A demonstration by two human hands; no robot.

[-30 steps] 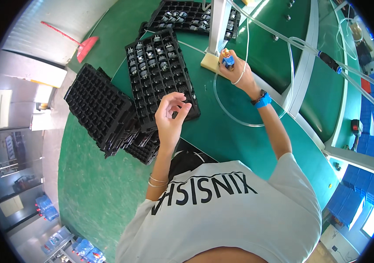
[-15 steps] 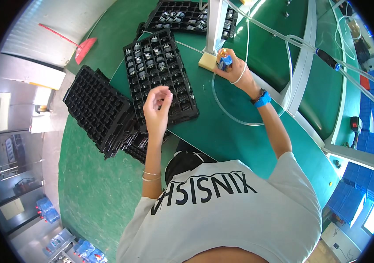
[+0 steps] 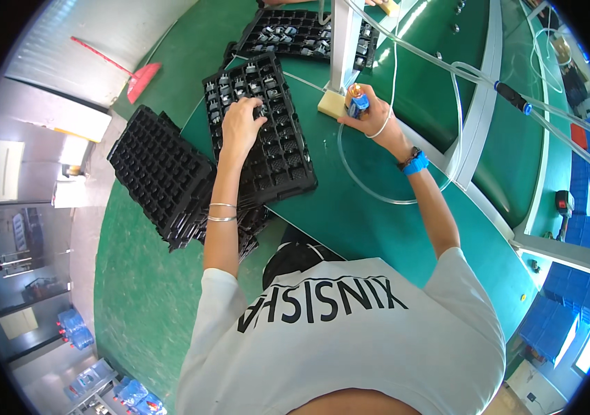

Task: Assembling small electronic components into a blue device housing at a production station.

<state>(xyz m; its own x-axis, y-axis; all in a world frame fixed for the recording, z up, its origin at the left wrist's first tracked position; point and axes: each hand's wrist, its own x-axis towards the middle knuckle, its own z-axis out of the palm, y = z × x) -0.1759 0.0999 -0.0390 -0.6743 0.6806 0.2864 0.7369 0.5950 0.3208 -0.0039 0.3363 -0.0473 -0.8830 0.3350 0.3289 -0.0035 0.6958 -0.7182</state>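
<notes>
My left hand is over the black compartment tray. Its thumb and fingertips close round a small silver-and-dark part in the tray's upper half; the hand partly hides it. Similar small parts stand in the upper compartments, while the lower ones show bare patterned bottoms. At the foot of a white post, my right hand is wrapped round a blue handheld tool with an orange-brass top. A clear hose loops across the green table from near this hand. Beside the tool sits a pale yellow block.
Stacked black trays stand left of the table. Behind the post, another tray of parts lies near a co-worker's hands. Hoses with a black connector cross the right side. A red dustpan is on the floor.
My left hand has moved up and away from me, from above the tray's middle to a part among the filled compartments. My right hand still holds the blue tool. A co-worker's hands appear at the top.
</notes>
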